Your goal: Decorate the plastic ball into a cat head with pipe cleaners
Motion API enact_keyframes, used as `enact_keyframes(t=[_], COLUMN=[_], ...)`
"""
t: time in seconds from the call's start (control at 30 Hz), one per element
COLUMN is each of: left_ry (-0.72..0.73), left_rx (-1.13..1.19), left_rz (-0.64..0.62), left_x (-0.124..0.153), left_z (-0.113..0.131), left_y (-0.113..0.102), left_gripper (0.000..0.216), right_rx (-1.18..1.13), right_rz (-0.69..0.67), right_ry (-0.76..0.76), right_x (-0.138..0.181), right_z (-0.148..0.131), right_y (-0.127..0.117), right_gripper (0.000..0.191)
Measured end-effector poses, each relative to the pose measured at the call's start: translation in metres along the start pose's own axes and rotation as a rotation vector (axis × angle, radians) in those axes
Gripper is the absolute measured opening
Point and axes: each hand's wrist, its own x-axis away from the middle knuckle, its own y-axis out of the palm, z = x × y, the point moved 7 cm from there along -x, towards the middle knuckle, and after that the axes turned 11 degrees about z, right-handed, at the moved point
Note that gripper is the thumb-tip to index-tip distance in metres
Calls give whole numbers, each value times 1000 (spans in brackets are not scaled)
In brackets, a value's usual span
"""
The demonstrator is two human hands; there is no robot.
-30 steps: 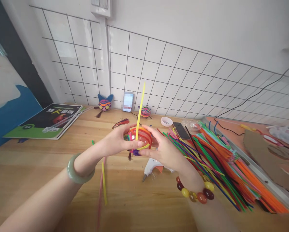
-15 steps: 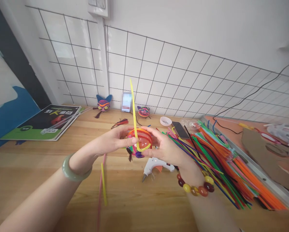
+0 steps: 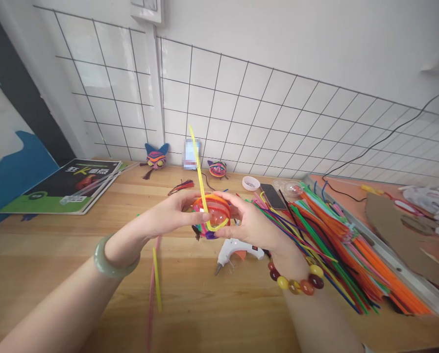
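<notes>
Between my two hands is a clear plastic ball [image 3: 218, 216] wrapped in orange, pink and purple pipe cleaners, held above the table. My left hand [image 3: 181, 212] grips its left side, the thumb pressing a yellow pipe cleaner [image 3: 200, 179] against it. That pipe cleaner bends along the ball's near face, and its long free end sticks up and leans left. My right hand [image 3: 247, 223] is closed round the ball's right side, with the thumb near the bent yellow end. A white glue gun [image 3: 236, 251] lies just below the right hand, nozzle toward me.
Pipe cleaners in many colours [image 3: 337, 250] lie in a heap at the right, beside a phone [image 3: 274, 197] and a small white bowl [image 3: 251, 184]. Two decorated masks [image 3: 156, 157] stand at the wall. A book [image 3: 63, 186] lies left; a yellow pipe cleaner piece [image 3: 157, 279] lies in front.
The yellow pipe cleaner's free end has tipped further left. Both hands keep their hold on the ball, and the view has shifted slightly.
</notes>
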Motion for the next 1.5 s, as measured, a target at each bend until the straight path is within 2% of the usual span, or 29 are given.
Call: enact_keyframes(t=[0.67, 1.13, 1.23, 1.37, 1.5], left_ry=[-37, -87, -84, -109, -129], left_rx=[13, -2, -9, 19, 72], left_rz=[-69, -16, -16, -7, -34], left_x=[0, 2, 1, 0, -1], left_z=[0, -5, -5, -8, -10], left_y=[1, -1, -1, -5, -7], left_gripper=[51, 45, 45, 46, 45], right_rx=[88, 96, 54, -78, -81], right_rz=[-29, -16, -41, -140, -113], right_ry=[-68, 10, 19, 14, 37], right_x=[2, 1, 1, 1, 1], right_z=[-12, -4, -2, -1, 2], right_y=[6, 8, 9, 8, -3], right_gripper=[76, 84, 86, 84, 77])
